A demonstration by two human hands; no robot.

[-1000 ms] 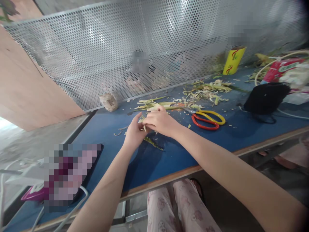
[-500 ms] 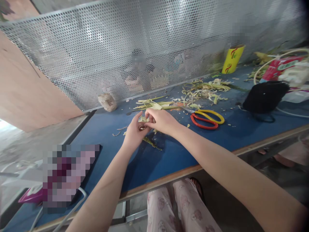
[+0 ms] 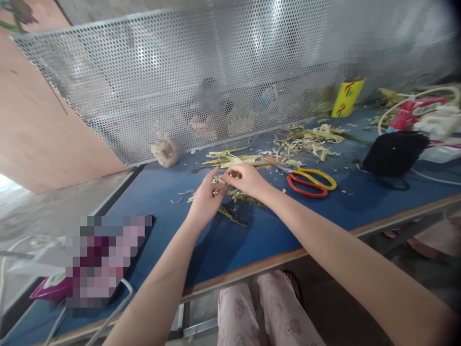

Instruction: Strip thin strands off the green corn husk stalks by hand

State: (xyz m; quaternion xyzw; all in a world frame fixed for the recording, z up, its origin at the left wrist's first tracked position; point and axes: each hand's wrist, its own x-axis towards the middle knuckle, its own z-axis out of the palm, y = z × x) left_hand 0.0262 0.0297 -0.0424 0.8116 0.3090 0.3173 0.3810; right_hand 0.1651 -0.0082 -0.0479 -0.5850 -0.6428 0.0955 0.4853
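Observation:
Close together over the blue table, my left hand (image 3: 206, 196) and my right hand (image 3: 248, 180) are both closed. The fingers of both are curled around a small pale plant piece (image 3: 217, 181), mostly covered by them. Its exact kind cannot be made out. Darker green stalk tips (image 3: 232, 216) lie on the table just below my hands. Behind my fingers rest several pale green leaf strips (image 3: 234, 160). To the right of my right hand lie scissors (image 3: 311, 182) with one red and one yellow handle loop.
A perforated metal panel (image 3: 173, 72) rises along the table's back edge. Shredded plant scraps (image 3: 309, 139), a yellow cylinder (image 3: 347, 98) and a black pouch (image 3: 394, 151) are to the right. A pale lump (image 3: 163, 154) sits at back left, a blurred-out flat object (image 3: 118, 254) at front left.
The view has shifted slightly. My right hand's fingers have lifted and opened a little from my left hand, and more of the pale piece and the green tips shows.

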